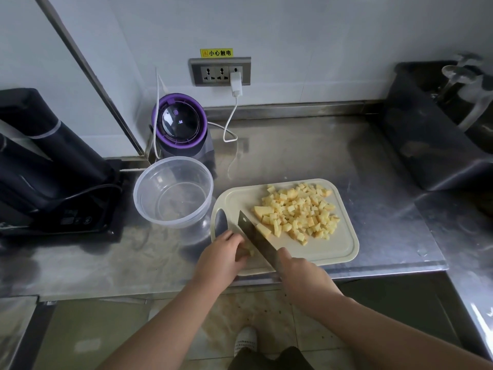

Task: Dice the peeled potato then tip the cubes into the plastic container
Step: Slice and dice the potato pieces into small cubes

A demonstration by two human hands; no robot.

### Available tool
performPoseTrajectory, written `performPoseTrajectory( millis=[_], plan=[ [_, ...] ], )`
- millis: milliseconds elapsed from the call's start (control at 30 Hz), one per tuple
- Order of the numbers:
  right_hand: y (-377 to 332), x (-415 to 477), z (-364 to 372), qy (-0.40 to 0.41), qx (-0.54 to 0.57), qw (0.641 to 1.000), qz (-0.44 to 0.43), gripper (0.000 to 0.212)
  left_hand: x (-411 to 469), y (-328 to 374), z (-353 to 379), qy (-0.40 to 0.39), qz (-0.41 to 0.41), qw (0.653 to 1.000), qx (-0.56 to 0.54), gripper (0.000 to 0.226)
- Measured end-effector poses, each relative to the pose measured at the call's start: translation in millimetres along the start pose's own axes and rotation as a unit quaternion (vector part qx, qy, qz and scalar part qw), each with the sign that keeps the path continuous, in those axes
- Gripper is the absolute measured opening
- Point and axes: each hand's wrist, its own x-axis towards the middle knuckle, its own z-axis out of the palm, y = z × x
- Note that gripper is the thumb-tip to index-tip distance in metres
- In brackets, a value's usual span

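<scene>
A pale cutting board (336, 252) lies on the steel counter with a heap of yellow potato cubes (298, 212) on its far half. My right hand (301, 273) grips the handle of a cleaver (256, 239), whose blade stands edge-down on the board's near left part. My left hand (221, 257) curls over a small remaining piece of potato (249, 251) right beside the blade; most of that piece is hidden by my fingers. A clear round plastic container (173, 193) stands empty just left of the board.
A purple-rimmed appliance (180, 126) and a white charger cable (232, 121) sit behind the container. Black appliances (53, 166) fill the left of the counter. A dark sink tub (437, 121) is at the right. The counter's front edge (133, 289) runs under my wrists.
</scene>
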Motion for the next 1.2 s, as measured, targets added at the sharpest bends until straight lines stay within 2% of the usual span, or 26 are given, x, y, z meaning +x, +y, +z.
performPoseTrajectory(
  millis=[133,267,367,467,567,667,867,1067,1200],
  plan=[
    [13.6,4.1,-14.2,0.01,-0.014,1.0,-0.003,0.038,8.8,6.7,2.3,0.004,-0.032,0.999,-0.015,0.027],
    [26.4,6.4,-27.8,0.035,-0.051,0.998,-0.01,0.043,25.5,15.4,5.8,0.012,-0.048,0.999,-0.021,0.024],
    [37.4,5.2,-39.6,0.062,-0.032,0.998,0.003,0.034,38.5,22.7,8.3,0.031,-0.054,0.997,-0.05,0.022],
    [50.8,2.6,-49.6,0.079,-0.031,0.996,-0.007,0.03,48.6,24.9,6.9,0.001,-0.066,0.992,-0.107,0.024],
    [64.8,-2.8,-50.9,0.069,-0.047,0.996,-0.04,0.028,50.2,17.9,-3.5,-0.028,-0.089,0.982,-0.165,0.028],
    [71.4,-8.5,-46.5,0.049,-0.073,0.992,-0.09,0.027,41.7,2.7,-13.6,-0.045,-0.112,0.977,-0.175,0.024],
    [65.5,1.8,-33.7,0.005,-0.134,0.98,-0.145,0.046,25.2,-18.8,-12.3,-0.087,-0.117,0.972,-0.182,0.024],
    [70.6,17.3,-39.1,0.082,-0.157,0.979,-0.097,0.044,24.9,-17.5,-16.0,-0.101,-0.112,0.974,-0.17,0.024],
    [80.9,9.0,-38.8,0.181,-0.156,0.957,-0.162,0.05,27.5,-10.4,-26.9,-0.069,-0.109,0.967,-0.22,0.028]
  ],
)
